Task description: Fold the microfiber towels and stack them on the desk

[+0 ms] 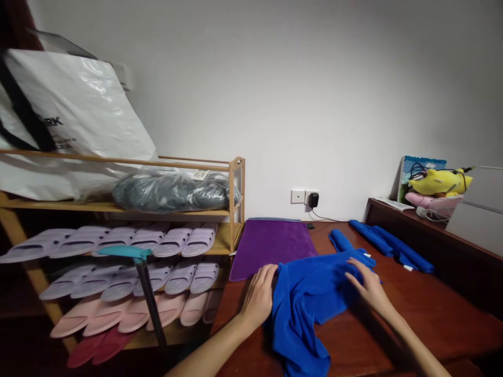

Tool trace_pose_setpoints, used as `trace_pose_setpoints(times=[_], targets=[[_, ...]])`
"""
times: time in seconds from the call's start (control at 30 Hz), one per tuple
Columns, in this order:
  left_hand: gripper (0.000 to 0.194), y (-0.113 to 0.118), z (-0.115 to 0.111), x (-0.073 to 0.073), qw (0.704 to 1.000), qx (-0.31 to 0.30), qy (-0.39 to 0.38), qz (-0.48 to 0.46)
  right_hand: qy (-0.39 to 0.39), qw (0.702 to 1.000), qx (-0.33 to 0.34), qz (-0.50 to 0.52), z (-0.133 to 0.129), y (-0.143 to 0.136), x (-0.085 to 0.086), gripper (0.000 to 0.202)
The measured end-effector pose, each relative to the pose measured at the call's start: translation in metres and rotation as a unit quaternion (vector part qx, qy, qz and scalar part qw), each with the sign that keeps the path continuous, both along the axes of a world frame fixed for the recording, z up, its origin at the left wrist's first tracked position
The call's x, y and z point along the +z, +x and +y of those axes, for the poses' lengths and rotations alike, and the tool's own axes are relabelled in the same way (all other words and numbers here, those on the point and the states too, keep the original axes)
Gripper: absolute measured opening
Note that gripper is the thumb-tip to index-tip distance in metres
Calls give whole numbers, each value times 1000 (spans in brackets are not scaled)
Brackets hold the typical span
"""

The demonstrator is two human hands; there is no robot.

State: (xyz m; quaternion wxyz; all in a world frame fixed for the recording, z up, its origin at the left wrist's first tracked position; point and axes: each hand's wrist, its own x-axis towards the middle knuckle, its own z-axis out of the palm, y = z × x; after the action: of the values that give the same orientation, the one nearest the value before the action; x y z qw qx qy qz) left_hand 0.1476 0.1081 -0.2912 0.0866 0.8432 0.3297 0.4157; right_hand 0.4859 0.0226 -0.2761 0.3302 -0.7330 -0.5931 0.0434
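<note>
A crumpled blue towel (pixel 310 293) lies across the front of the wooden table, with part of it hanging toward the near edge. My left hand (pixel 257 296) is closed at its upper left corner, fingers bent over the fabric. On the right side of the cloth, my right hand (pixel 368 287) is open, thumb and fingers apart, at the towel's surface. Behind it sits a rolled blue towel (pixel 340 241). Flat on the table at the left is a purple towel (pixel 275 241). More rolled blue towels (pixel 393 245) rest at the back right, with white tags.
A wooden shoe rack (pixel 236 209) with rows of slippers (pixel 176 283) stands left of the table (pixel 432 314). It carries a white bag (pixel 78 104). A teal-topped handle (pixel 126 252) rises before it. A plugged adapter (pixel 313 200) trails a cable. Right, a ledge holds a yellow plush toy (pixel 436 183).
</note>
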Motion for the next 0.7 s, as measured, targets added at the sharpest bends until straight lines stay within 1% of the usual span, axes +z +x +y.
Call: trace_pose_setpoints(times=[0.03, 0.07, 0.1, 0.13, 0.2, 0.23, 0.3, 0.33, 0.37, 0.4, 0.53, 0.63, 0.7], targets=[[48, -2, 0, 2, 999, 13, 14, -35, 2, 998, -56, -4, 7, 18, -9, 65], [48, -4, -1, 5, 998, 13, 26, -60, 0, 994, -106, -6, 13, 34, -18, 69], [48, -6, -3, 8, 997, -1, 35, -68, -10, 991, -134, -3, 16, 47, -27, 71], [46, -7, -5, 12, 997, -29, 38, -54, -22, 988, -150, -1, 18, 58, -36, 72], [46, -9, -13, 20, 991, -121, 35, 37, -48, 987, -154, -2, 19, 73, -51, 72], [49, -8, -18, 24, 979, -176, 27, 103, -58, 987, -150, -7, 19, 78, -56, 72], [56, -5, -26, 29, 938, -266, 5, 223, -67, 986, -149, -23, 21, 85, -63, 73], [57, -2, -30, 30, 921, -290, -6, 261, -67, 986, -152, -33, 22, 87, -65, 74], [55, 0, -33, 29, 912, -298, -15, 283, -67, 984, -157, -41, 24, 89, -66, 75], [53, 3, -35, 28, 911, -292, -19, 290, -66, 983, -163, -48, 26, 91, -67, 76], [40, 9, -39, 21, 930, -237, -11, 280, -60, 981, -178, -50, 31, 97, -70, 77], [29, 9, -41, 18, 930, -216, 0, 297, -54, 986, -157, -21, 30, 103, -70, 75], [25, 7, -43, 17, 929, -208, 5, 307, -50, 989, -136, 6, 27, 108, -69, 73]])
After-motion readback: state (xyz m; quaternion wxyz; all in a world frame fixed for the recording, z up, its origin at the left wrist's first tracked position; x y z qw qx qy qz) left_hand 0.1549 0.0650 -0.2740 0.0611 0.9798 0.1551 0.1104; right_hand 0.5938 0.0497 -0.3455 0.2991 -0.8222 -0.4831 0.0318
